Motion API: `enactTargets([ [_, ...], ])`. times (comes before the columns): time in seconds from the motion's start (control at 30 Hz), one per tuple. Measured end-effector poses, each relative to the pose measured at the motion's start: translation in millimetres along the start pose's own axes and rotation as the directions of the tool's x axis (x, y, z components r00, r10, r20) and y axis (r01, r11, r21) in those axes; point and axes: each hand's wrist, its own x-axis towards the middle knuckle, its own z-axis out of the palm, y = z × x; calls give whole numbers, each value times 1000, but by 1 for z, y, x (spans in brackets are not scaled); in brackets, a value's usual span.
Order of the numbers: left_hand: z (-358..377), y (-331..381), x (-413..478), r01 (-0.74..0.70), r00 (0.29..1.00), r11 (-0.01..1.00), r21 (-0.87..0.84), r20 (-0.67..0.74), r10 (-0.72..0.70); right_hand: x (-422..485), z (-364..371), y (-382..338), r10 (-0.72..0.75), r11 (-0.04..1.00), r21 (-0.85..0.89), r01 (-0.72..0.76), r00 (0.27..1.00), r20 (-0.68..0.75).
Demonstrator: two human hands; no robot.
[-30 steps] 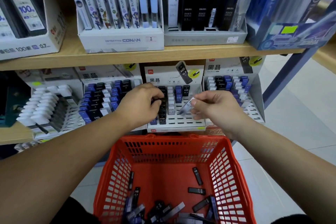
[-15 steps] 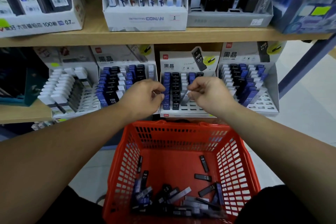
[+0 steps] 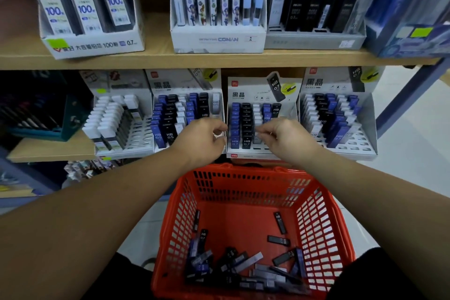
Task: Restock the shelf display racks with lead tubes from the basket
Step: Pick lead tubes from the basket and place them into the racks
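The red basket (image 3: 316,214) stands low in the view, between the two forearms, and the loose lead tubes (image 3: 246,263) lie on its floor, most of them in a heap at the near side. A few black ones lie apart, nearer the far wall. Both hands are well above the heap, up at the lower shelf, in front of the display racks.

The right hand (image 3: 288,139) is at the front of the middle display rack (image 3: 243,87), whose card reads HB 0.7. Its fingers are curled and its fingertips (image 3: 264,134) pinch a pale lead tube (image 3: 257,138). This tube stands at the front end of the pale column, just beside a black tube marked HB 0.7. How deep it sits in its slot I cannot tell, because the picture is soft there.

The left hand (image 3: 202,140) is just beside the left edge of the same rack, in front of the neighbouring HB 0.5 rack (image 3: 185,83). Its fingers are curled, with thumb and forefinger close together, and something small and pale shows between them. Whether it really holds a thing I cannot tell.

A third rack (image 3: 341,80) stands to the right, and the upper shelf (image 3: 219,58) carries boxes of other refills.
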Motion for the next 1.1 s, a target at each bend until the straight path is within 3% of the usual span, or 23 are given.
enactTargets([
  [0.13,-5,1,-10,34,999,999,-19,29,-34,0,-4,-5,115,990,83,-115,993,4],
  [0.33,18,7,-38,54,997,996,-73,53,-50,-36,-20,-16,152,980,134,-148,988,-19],
  [0.47,81,5,-57,85,987,990,-117,147,-67,-81,-14,4,220,975,5,-223,962,161],
  [0.53,117,4,-65,80,970,992,-96,235,-55,-106,2,32,271,956,-187,-225,922,277],
  [0.63,167,-3,-74,86,927,994,-63,370,-57,-151,28,70,363,867,-431,-249,909,205],
  [0.73,209,-17,-80,142,884,989,-49,455,-104,-187,55,104,575,785,-341,-518,813,90],
  [0.83,244,-35,-91,212,842,977,14,505,-190,-208,81,128,775,625,-35,-780,615,141],
  [0.87,255,-40,-97,224,824,974,31,528,-206,-212,87,132,799,579,77,-812,584,143],
  [0.97,278,-51,-107,238,773,971,31,599,-209,-215,92,138,797,570,211,-795,596,93],
  [1.1,291,-62,-109,247,751,963,104,608,-258,-213,83,153,797,601,90,-794,604,5],
])
